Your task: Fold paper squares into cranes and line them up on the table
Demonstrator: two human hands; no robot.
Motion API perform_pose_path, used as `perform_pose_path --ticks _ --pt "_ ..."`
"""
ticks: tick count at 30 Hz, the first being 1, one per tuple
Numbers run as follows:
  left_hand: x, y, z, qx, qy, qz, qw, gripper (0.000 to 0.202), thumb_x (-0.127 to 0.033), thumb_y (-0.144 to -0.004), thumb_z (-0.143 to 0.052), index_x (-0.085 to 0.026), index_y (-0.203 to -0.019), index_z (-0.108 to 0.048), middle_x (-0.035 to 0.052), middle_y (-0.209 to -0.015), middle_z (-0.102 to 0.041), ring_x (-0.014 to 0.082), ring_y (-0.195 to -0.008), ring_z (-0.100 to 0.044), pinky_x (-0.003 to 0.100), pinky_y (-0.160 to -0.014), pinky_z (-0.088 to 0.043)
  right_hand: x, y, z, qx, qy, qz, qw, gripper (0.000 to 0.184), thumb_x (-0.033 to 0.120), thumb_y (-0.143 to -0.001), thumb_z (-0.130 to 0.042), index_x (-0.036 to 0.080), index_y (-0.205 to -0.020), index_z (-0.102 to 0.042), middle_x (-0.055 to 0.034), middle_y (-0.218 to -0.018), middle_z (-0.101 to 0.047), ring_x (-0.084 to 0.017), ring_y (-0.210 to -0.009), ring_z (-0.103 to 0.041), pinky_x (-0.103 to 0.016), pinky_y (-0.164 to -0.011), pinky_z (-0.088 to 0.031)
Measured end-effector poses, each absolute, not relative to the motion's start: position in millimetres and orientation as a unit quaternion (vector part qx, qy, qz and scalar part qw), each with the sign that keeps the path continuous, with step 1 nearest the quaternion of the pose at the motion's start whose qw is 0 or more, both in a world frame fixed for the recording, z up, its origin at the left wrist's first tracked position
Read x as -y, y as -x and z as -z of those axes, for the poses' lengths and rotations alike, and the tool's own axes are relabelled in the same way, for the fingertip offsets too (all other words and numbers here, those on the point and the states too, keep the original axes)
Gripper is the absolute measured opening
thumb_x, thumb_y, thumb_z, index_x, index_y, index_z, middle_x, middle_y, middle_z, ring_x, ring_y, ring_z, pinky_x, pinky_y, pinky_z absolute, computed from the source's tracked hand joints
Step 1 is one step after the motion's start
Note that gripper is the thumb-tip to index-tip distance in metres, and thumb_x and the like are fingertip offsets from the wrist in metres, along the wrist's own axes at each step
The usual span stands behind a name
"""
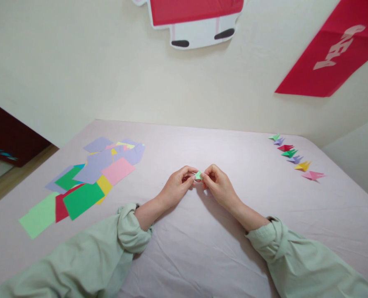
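Observation:
A small folded piece of light green paper [198,176] is held just above the middle of the cloth-covered table [184,240]. My left hand [179,184] pinches its left side between thumb and fingers. On the other side, the fingertips of my right hand [219,184] grip its right edge. Most of the paper is covered by my fingers, so its exact folded shape is hard to make out.
Loose sheets of coloured paper [83,200] lie overlapping on the left of the table. Several small folded paper figures [288,153] form a slanting row at the right. A pale wall [184,91] with a red banner [329,54] rises behind the table.

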State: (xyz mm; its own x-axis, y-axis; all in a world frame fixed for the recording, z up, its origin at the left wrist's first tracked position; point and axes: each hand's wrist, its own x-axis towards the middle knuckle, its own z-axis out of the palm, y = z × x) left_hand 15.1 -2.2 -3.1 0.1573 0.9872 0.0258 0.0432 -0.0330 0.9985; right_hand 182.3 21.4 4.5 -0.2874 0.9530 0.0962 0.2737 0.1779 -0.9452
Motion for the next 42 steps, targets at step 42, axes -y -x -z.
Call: perform_pose_path --ticks 42 --pt "6 -16 -4 -0.505 -0.597 -0.421 0.460 0.024 -0.035 -0.090 -0.052 -0.017 -0.075 -0.055 -0.0048 -0.062 -0.049 0.0098 -0.059 -0.045 0.022 -0.057 -0.034 -19 -184 -11 0.682 0.431 -0.441 0.392 0.016 0.032 -0.090 -0.054 0.020 -0.079 -0.055 0.0021 -0.068 -0.055 -0.014 -0.063 -0.052 -0.027 -0.059 -0.040"
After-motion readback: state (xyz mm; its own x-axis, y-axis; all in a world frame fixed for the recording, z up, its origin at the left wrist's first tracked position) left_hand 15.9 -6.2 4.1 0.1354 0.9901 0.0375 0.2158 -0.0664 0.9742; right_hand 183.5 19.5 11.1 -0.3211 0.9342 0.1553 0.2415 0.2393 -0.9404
